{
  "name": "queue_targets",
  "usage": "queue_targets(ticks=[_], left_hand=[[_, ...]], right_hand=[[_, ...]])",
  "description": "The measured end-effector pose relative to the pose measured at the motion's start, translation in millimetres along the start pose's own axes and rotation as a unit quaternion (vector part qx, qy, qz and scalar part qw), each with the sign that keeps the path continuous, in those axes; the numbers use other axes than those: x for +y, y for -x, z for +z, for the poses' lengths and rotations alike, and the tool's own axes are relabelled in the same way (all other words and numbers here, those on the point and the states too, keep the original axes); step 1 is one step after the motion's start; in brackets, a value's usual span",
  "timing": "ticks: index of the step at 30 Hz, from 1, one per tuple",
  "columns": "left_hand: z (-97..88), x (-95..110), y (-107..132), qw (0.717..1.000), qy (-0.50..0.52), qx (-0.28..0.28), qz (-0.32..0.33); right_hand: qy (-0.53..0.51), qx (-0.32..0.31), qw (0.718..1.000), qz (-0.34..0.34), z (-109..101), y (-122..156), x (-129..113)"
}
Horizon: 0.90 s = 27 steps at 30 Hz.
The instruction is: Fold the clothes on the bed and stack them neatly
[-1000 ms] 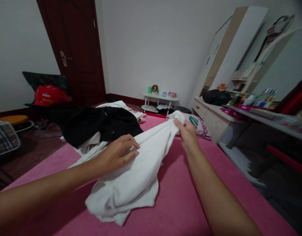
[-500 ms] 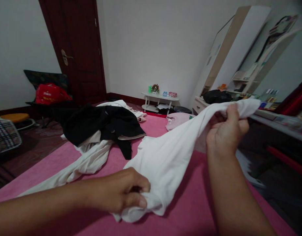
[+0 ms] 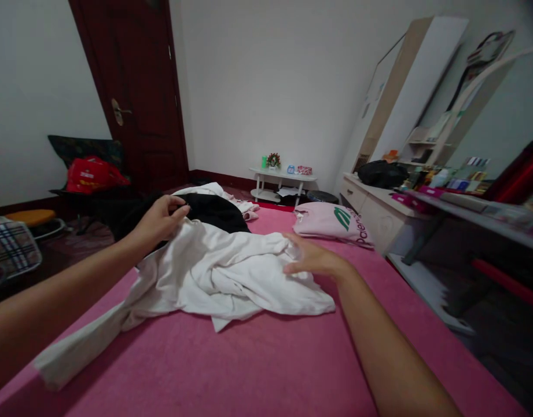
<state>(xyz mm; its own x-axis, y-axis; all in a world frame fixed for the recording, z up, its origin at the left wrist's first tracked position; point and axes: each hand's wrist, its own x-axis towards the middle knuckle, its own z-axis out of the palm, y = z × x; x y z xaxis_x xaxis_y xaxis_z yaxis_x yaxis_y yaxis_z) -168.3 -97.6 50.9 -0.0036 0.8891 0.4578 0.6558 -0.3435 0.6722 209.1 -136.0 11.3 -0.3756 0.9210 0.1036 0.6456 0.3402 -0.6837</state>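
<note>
A crumpled white garment (image 3: 223, 278) lies spread across the pink bed cover (image 3: 270, 365), one long end trailing toward the near left edge. My left hand (image 3: 158, 219) is closed on the garment's far left corner, right beside a black garment (image 3: 216, 211). My right hand (image 3: 310, 259) lies flat on the garment's right side, fingers stretched out and pointing left. Under the black garment, another white piece (image 3: 205, 189) pokes out at the back.
A folded pink top (image 3: 331, 220) with green print lies at the bed's far right. A low dresser (image 3: 370, 211) and a cluttered desk (image 3: 470, 202) flank the bed's right side. A small white table (image 3: 283, 172), dark door (image 3: 136, 92) and red bag (image 3: 90, 174) stand beyond.
Both hands held the white garment stretched in the air; now it lies on the bed. My left hand moved far left to its corner and my right hand dropped flat onto it.
</note>
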Motion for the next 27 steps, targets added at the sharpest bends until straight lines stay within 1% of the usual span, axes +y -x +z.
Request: queue_targets(ticks=[1,2,3,5,6,8,10,11,12,14,15,17,19,20,22,24,26,27], left_hand=[[5.3,0.3,2.0,0.999,-0.033,0.009,0.023],[10.5,2.9,5.3,0.996,-0.062,0.007,0.057],[15.4,7.4,9.7,0.991,-0.086,-0.009,0.098],[24.9,19.8,21.6,0.971,-0.134,-0.075,0.181],[29.7,26.2,28.6,0.958,-0.158,-0.113,0.212],[39.6,36.5,43.2,0.931,-0.199,-0.189,0.243],[49.6,41.7,56.3,0.909,-0.215,-0.255,0.25],[54.2,42.7,61.5,0.901,-0.215,-0.28,0.253],[58.3,43.2,65.6,0.895,-0.211,-0.296,0.257],[63.9,44.5,71.2,0.892,-0.195,-0.306,0.271],[65.1,45.9,73.2,0.894,-0.182,-0.303,0.277],[63.5,50.9,76.8,0.907,-0.148,-0.287,0.271],[54.7,58.3,79.8,0.929,-0.116,-0.259,0.236],[47.0,62.7,80.7,0.941,-0.103,-0.242,0.214],[24.3,72.2,79.5,0.958,-0.085,-0.203,0.185],[-6.0,81.6,72.9,0.969,-0.085,-0.147,0.181],[-37.7,88.4,61.2,0.973,-0.131,-0.052,0.18],[-51.5,89.4,54.1,0.969,-0.183,-0.009,0.166]], right_hand=[[0.041,-0.062,0.997,0.001,13.4,-0.6,-1.7],[0.086,-0.092,0.992,0.004,26.6,-1.5,-4.0],[0.132,-0.094,0.987,0.011,39.0,-2.7,-6.8],[0.206,-0.058,0.977,0.024,59.2,-5.3,-13.0],[0.23,-0.037,0.972,0.029,66.1,-6.3,-15.8],[0.253,-0.013,0.967,0.033,73.4,-7.6,-20.1],[0.247,-0.006,0.969,0.027,73.0,-7.8,-23.5],[0.228,-0.006,0.974,0.018,70.6,-7.5,-25.8],[0.192,-0.008,0.981,0.001,67.0,-6.8,-29.2],[0.078,-0.01,0.996,-0.044,57.9,-4.4,-41.2],[0.01,-0.003,0.998,-0.066,52.9,-2.5,-49.8],[-0.114,0.024,0.988,-0.099,44.1,2.5,-70.3],[-0.201,0.059,0.972,-0.108,38.4,7.4,-89.8],[-0.23,0.071,0.964,-0.109,37.1,9.1,-97.3],[-0.261,0.098,0.954,-0.108,36.8,9.6,-104.8],[-0.273,0.133,0.947,-0.108,37.5,5.8,-102.6],[-0.293,0.16,0.938,-0.091,37.3,-0.8,-93.7],[-0.306,0.171,0.934,-0.075,36.9,-4.4,-87.9]])
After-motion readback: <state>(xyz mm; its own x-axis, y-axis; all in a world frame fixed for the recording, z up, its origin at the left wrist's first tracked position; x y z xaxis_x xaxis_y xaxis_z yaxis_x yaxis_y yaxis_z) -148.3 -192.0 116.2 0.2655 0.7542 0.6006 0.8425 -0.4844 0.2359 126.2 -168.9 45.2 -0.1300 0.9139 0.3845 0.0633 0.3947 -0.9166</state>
